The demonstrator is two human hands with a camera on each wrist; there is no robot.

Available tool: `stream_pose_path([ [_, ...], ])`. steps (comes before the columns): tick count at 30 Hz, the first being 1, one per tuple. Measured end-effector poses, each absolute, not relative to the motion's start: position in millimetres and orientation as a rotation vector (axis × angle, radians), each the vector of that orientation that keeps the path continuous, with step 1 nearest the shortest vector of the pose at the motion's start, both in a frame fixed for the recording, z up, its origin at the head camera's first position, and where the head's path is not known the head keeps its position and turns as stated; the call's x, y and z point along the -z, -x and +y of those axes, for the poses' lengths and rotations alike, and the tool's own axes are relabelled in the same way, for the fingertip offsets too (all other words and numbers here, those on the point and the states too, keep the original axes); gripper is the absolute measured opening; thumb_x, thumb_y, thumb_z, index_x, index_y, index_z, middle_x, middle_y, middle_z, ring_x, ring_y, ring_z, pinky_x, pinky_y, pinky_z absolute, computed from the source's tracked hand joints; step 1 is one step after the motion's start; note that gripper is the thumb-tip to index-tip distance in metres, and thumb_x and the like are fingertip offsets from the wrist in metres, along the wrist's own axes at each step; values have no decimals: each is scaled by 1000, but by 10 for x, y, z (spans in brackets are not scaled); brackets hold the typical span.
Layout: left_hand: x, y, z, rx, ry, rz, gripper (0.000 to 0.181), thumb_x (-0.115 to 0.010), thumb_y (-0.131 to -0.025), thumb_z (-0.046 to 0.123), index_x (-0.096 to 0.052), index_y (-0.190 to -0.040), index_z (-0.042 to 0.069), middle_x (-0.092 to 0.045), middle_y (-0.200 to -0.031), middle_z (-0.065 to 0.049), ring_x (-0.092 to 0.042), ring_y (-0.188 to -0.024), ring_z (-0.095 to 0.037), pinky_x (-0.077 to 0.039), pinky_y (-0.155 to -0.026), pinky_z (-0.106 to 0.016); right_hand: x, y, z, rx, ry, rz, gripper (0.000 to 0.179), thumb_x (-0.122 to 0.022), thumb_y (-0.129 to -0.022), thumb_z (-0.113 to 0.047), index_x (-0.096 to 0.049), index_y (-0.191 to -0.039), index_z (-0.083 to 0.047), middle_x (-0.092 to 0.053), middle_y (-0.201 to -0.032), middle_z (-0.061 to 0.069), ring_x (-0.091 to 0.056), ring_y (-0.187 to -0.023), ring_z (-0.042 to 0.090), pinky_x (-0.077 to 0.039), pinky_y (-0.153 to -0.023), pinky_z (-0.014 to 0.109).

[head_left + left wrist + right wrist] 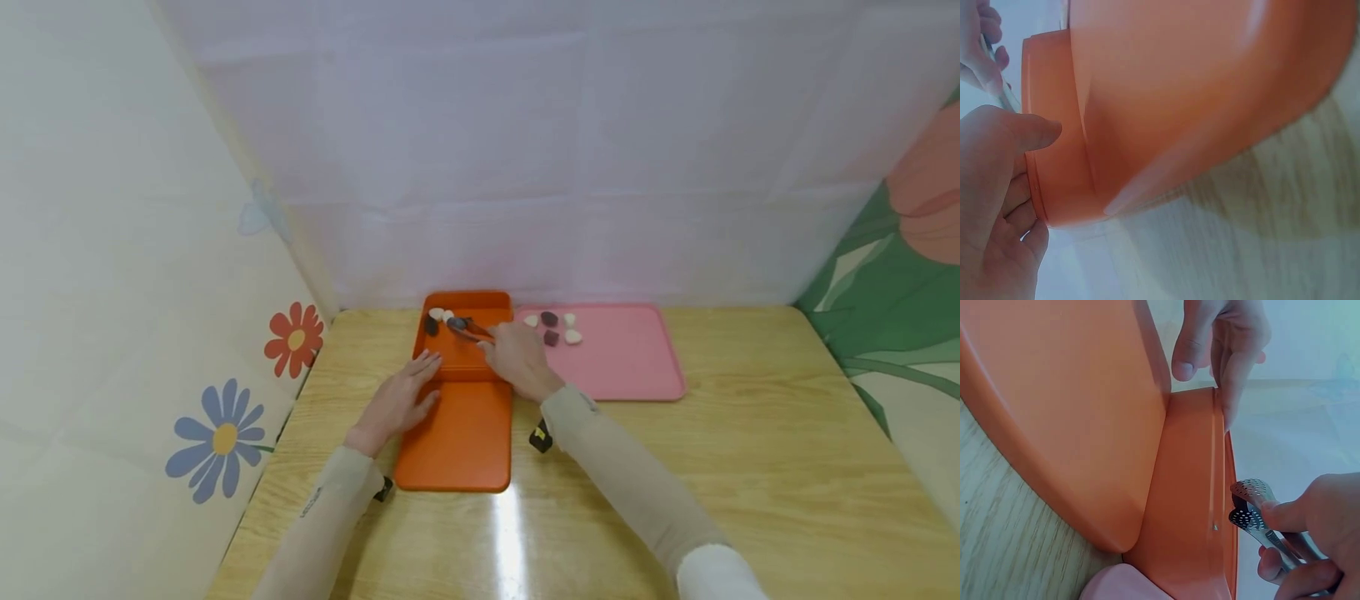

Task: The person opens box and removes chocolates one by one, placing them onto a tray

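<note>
My right hand grips a pair of metal tongs with perforated ends. In the head view the tongs reach over the back of a deep orange box; a dark piece shows between their ends in the right wrist view. Small white pieces and dark pieces lie in the box's far left corner. At the box's left front, my left hand rests with its fingers on the rim. Its thumb stands apart from the fingers, by the front wall.
A shallow orange tray lies directly in front of the box. To the right, a pink tray bears white pieces and dark pieces on its left part. Behind the wooden table hangs a pale cloth.
</note>
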State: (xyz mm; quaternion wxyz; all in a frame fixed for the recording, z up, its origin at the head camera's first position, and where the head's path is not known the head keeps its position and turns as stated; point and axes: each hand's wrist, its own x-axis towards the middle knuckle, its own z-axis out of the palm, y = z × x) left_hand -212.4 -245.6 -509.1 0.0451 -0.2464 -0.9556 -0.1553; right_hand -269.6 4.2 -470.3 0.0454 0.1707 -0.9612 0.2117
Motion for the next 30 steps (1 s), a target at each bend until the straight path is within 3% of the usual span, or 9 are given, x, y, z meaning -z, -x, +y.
stream_pose_path([
  [14,5095,2113,-2468,494,746,-2907,62,-75,-102,16,-51,-157,-2,-51,-163,-19,-44,-155,-38,-40,-123,-57,4603,2593,279,-806,-527,-2938,34,-65,-108,-38,-79,-122,-10,-54,-65,0,-40,-50,9,-29,-42,22],
  [24,5068,2112,-2448,498,755,-2898,62,-75,-101,14,-52,-156,-3,-52,-161,-20,-44,-154,-38,-42,-121,-57,4634,2550,516,-862,-500,-2858,29,-69,-105,-36,-79,-108,-10,-52,-63,0,-38,-49,10,-28,-40,22],
  [30,5066,2108,-2445,487,758,-2905,62,-75,-102,16,-52,-156,-2,-52,-161,-21,-44,-154,-39,-43,-121,-57,4678,2519,617,-870,-488,-2841,32,-69,-105,-38,-79,-128,-17,-49,-65,1,-36,-47,10,-31,-39,24],
])
